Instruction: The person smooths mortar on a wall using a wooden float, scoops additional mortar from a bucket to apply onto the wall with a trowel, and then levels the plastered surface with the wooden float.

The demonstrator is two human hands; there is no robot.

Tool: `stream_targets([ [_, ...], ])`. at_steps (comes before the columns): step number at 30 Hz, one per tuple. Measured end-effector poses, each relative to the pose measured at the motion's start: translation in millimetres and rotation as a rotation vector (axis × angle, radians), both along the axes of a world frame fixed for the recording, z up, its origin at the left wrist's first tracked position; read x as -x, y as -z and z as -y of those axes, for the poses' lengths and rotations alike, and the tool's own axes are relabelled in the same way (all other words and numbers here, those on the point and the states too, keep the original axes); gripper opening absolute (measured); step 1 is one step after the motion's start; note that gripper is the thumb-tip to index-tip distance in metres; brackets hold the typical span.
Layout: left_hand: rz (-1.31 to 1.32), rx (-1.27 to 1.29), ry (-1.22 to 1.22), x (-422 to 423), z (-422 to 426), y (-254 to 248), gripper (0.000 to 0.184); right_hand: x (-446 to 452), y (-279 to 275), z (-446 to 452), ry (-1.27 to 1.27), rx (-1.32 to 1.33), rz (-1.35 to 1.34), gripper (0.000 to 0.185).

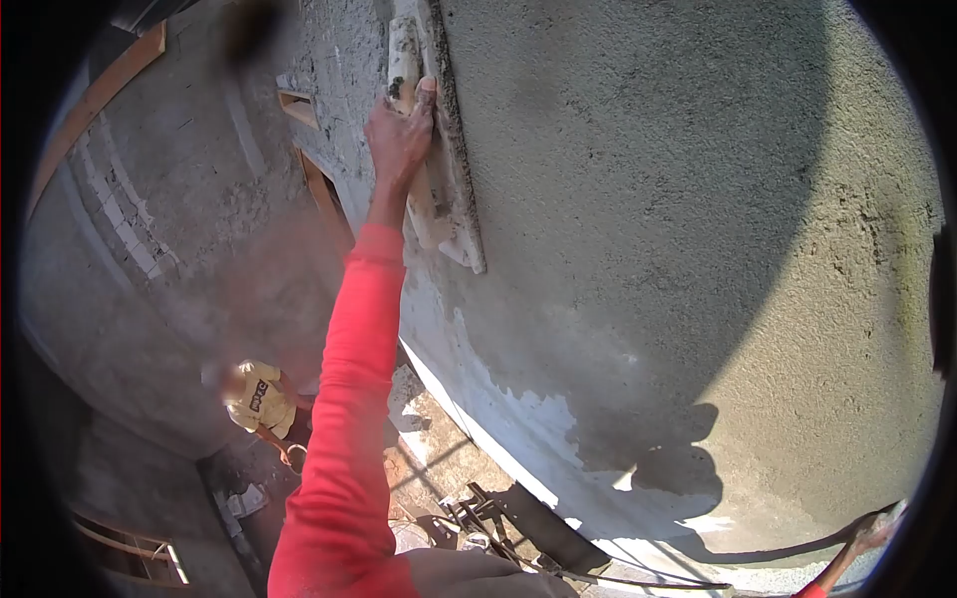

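My left hand, in a red sleeve, reaches up along the wall. Its fingers are wrapped round the handle of a long plastering float, smeared with mortar. The float's long edge lies against or very near the grey plastered wall; the exact contact is hidden. At the lower right edge, my right hand is partly in view beside the wall. Its fingers are too dark and cut off to show whether they hold anything.
Far below on the left stands a person in a yellow shirt. Wooden pieces and rubble lie on the ground beneath. A wooden-framed opening is in the adjoining wall. White patches mark the plaster's lower edge.
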State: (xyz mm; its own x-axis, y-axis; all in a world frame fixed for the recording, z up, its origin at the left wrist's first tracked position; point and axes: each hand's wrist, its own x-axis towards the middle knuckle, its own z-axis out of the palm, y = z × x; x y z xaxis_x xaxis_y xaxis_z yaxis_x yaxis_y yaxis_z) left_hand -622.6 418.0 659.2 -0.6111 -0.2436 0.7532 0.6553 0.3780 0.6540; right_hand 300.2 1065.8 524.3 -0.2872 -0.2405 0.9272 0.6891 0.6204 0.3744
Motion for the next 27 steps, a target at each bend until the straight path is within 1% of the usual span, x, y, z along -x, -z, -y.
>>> stream_targets([
  [1, -0.077, -0.024, 0.021, 1, -6, 33, 0.07, -3, 3, -7, 0.01, 0.018, -0.009, 0.066],
  [2, -0.035, -0.021, -0.003, 5, -4, 49, 0.07, -10, 7, -8, 0.026, 0.038, -0.019, 0.068],
  [3, 0.007, -0.02, -0.024, 9, 0, 57, 0.07, 2, -2, 9, 0.068, -0.017, -0.017, 0.068],
  [4, 0.068, -0.034, 0.0, 24, 9, 54, 0.069, 29, -22, 38, 0.106, -0.072, -0.006, 0.068],
  [6, 0.177, -0.052, 0.041, 82, 35, 16, 0.067, 6, 0, 10, 0.121, 0.029, -0.049, 0.07],
  [7, 0.212, -0.057, 0.103, 96, 43, -7, 0.066, -2, 8, 1, 0.13, 0.079, -0.071, 0.071],
  [8, 0.257, -0.063, 0.165, 95, 46, -24, 0.066, -36, 32, -26, 0.168, 0.197, -0.102, 0.072],
  [10, 0.203, -0.001, 0.141, 54, 33, -33, 0.066, -51, 30, -34, 0.173, 0.225, -0.07, 0.072],
  [11, 0.161, 0.026, 0.127, 39, 23, -34, 0.066, -39, 22, -25, 0.136, 0.13, -0.029, 0.072],
  [13, 0.033, 0.023, 0.082, 22, 5, -15, 0.066, -3, -4, 4, 0.07, 0.009, 0.024, 0.072],
  [14, -0.03, 0.026, 0.061, 12, -4, -6, 0.067, 6, -8, 12, 0.042, -0.01, 0.029, 0.072],
  [16, -0.048, 0.005, 0.085, -17, -20, 4, 0.068, 3, -1, 6, 0.008, 0.027, -0.013, 0.072],
  [17, -0.048, 0.01, 0.079, -37, -30, 11, 0.068, -8, 10, -2, 0.006, 0.088, -0.051, 0.072],
  [19, -0.075, 0.011, 0.069, -79, -50, 21, 0.068, -1, 13, -2, -0.022, 0.112, -0.093, 0.072],
  [20, -0.095, 0.011, 0.063, -96, -60, 28, 0.067, 21, 3, 19, -0.042, 0.083, -0.088, 0.072],
  [21, -0.111, 0.01, 0.054, -115, -70, 36, 0.066, 20, 1, 17, -0.041, 0.09, -0.071, 0.072],
  [23, -0.132, -0.034, 0.154, -169, -94, 46, 0.062, 17, -2, 11, -0.041, 0.103, -0.038, 0.073],
  [25, -0.036, -0.019, 0.211, -226, -116, 63, 0.06, 76, -33, 67, -0.135, 0.077, -0.026, 0.078],
  [27, -0.028, 0.048, 0.246, -284, -138, 99, 0.06, 108, -44, 102, -0.17, 0.014, -0.007, 0.085],
])
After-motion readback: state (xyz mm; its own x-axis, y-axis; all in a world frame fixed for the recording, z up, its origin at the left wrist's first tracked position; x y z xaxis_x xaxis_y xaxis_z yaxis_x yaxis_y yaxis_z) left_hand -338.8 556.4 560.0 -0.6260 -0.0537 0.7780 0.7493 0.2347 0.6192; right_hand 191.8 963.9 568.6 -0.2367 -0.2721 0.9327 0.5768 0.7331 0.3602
